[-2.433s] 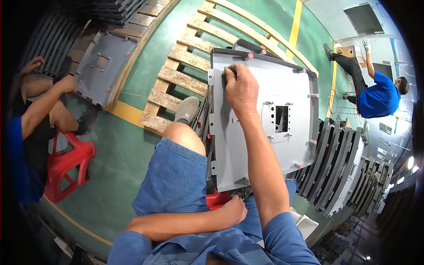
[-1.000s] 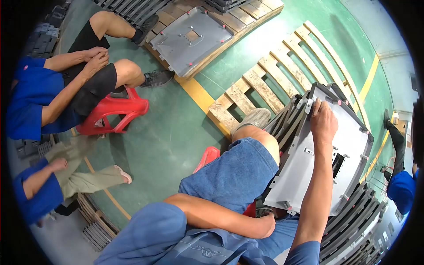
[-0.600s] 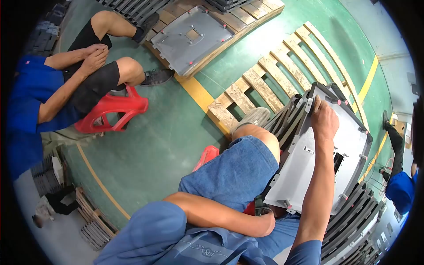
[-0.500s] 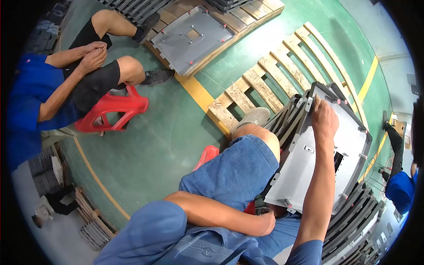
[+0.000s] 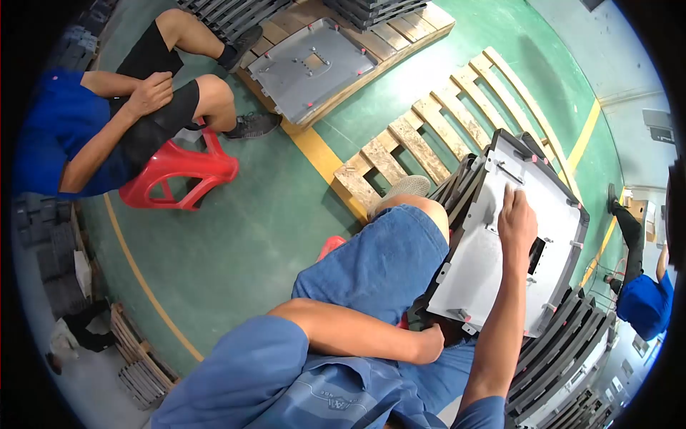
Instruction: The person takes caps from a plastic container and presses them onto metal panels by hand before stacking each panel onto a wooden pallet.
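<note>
A grey metal panel (image 5: pixel 479 261) with a raised rim and a dark rectangular opening rests tilted before my knees, at the top of several similar panels. Short posts stand on it, some with red tips. My right hand (image 5: pixel 517 218) hovers over its upper part, fingers drawn together; whatever they hold, if anything, is too small to make out. Just beyond the fingertips is a thin dark rod (image 5: pixel 509 171) on the panel. Down by the panel's lower corner, my left hand (image 5: pixel 431 344) is near my lap, its fingers hidden from view.
A wooden pallet (image 5: pixel 407 139) lies ahead on the green floor. Another panel (image 5: pixel 314 68) sits on a further pallet. At left a person in blue (image 5: pixel 53 136) sits on a red stool (image 5: pixel 179 171). Stacked panels (image 5: pixel 564 357) stand at lower right; another person (image 5: pixel 643 304) is beyond.
My right hand has moved from the panel's upper edge down toward its middle, uncovering the thin rod. The seated person's hands have shifted. The view has tilted slightly.
</note>
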The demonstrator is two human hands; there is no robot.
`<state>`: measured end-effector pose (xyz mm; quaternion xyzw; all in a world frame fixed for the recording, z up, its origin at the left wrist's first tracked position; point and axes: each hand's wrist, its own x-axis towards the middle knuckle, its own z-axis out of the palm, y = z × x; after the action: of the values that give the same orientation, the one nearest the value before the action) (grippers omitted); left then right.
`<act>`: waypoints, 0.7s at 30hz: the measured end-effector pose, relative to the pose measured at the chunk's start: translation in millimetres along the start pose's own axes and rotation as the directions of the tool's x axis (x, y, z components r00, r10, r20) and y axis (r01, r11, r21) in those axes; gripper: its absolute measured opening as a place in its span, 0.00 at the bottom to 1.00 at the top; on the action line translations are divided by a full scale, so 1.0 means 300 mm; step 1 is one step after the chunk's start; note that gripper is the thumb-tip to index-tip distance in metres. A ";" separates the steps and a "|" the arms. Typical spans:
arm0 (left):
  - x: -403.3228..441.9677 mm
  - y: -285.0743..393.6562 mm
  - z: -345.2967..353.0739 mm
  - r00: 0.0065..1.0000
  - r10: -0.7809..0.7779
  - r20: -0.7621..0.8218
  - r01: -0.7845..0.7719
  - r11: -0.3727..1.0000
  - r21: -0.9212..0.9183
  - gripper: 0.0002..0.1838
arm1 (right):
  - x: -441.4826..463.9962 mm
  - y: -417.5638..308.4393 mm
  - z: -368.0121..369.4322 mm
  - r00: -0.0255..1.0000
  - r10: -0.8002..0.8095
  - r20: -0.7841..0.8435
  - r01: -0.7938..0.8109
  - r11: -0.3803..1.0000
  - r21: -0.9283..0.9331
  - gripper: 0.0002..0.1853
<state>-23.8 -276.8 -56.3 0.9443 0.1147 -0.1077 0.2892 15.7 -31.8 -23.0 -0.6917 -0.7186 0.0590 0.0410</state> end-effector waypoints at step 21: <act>-0.013 -0.033 -0.094 0.949 0.113 0.296 -0.093 0.992 -0.082 0.15 | -1.024 0.499 -0.161 0.770 0.622 -0.144 -0.491 0.721 0.489 0.10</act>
<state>-26.5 -253.3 -37.7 0.9115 0.0237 -0.2304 0.3398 182.7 -331.9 10.5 -0.8515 -0.4285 0.1179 0.2781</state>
